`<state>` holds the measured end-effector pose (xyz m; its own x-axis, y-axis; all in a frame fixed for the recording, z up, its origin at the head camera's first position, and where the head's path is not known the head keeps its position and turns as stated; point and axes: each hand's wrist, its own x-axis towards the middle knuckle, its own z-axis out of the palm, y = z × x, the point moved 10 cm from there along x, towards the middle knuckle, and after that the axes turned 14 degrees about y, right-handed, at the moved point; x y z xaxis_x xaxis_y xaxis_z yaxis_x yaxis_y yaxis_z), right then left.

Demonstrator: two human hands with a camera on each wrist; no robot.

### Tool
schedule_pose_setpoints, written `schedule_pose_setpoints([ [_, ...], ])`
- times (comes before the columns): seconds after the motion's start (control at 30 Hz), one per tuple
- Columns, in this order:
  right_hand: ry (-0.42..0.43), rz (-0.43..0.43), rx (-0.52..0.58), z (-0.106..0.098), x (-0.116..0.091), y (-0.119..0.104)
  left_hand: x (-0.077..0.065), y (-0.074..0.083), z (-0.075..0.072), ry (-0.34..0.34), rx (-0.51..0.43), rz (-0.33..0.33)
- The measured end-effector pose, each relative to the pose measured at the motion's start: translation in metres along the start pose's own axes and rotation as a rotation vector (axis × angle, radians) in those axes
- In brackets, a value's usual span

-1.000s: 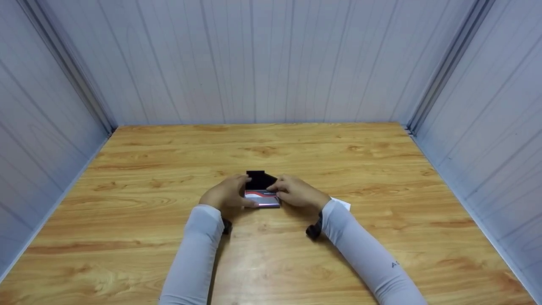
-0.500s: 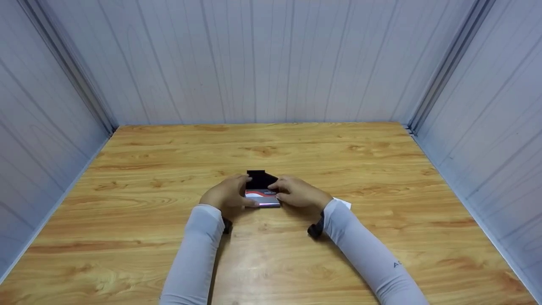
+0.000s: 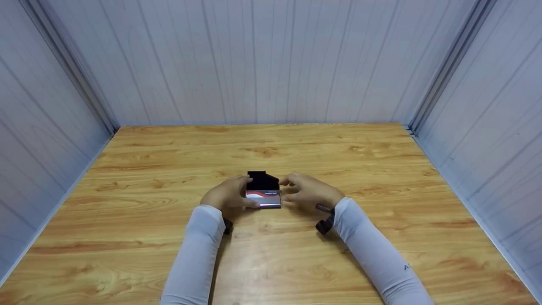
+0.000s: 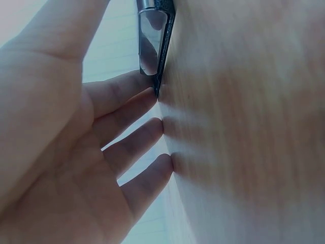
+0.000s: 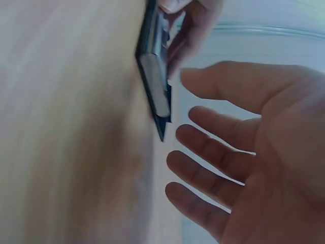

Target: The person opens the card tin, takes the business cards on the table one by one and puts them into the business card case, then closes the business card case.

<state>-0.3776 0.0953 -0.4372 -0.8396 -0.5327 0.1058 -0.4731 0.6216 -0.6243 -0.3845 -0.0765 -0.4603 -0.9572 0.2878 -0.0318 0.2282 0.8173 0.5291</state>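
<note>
A card case (image 3: 266, 202) lies on the wooden table, its black flap (image 3: 261, 182) folded back away from me. Inside it, the top card (image 3: 266, 194) shows a red, white and grey print. My left hand (image 3: 226, 195) holds the case at its left side, thumb on the near edge and fingers by the flap. Just right of the case is my right hand (image 3: 312, 191), apart from it, with loosely bent fingers and nothing held. In the right wrist view a pale stack edge (image 5: 156, 84) shows in the case's side.
The wooden table (image 3: 169, 156) runs back to a pale panelled wall (image 3: 271, 63). Side walls (image 3: 499, 140) stand at left and right. Dark wrist cameras (image 3: 325, 224) sit under the sleeves' ends.
My right hand has let go of the case and moved off to the right. A white patch beside the right wrist no longer shows. The left hand and case stay put.
</note>
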Motion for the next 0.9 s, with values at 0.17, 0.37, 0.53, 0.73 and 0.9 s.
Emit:
schedule_pose_setpoints([
  [0.17, -0.001, 0.021, -0.002, -0.008, -0.004, 0.003, -0.001, 0.0, -0.001, 0.001, -0.004, 0.0],
  [0.37, -0.008, 0.035, -0.048, -0.012, -0.01, 0.01, -0.002, -0.001, -0.001, 0.004, -0.012, -0.014],
  [0.53, -0.011, 0.079, -0.097, -0.022, -0.021, 0.023, -0.002, -0.001, 0.001, 0.001, -0.026, -0.017],
  [0.73, -0.014, 0.138, -0.142, -0.038, -0.039, 0.043, -0.001, -0.002, 0.001, 0.007, -0.026, -0.016],
  [0.9, -0.012, 0.17, -0.144, -0.048, -0.055, 0.06, -0.001, -0.003, 0.0, 0.0, -0.013, -0.021],
])
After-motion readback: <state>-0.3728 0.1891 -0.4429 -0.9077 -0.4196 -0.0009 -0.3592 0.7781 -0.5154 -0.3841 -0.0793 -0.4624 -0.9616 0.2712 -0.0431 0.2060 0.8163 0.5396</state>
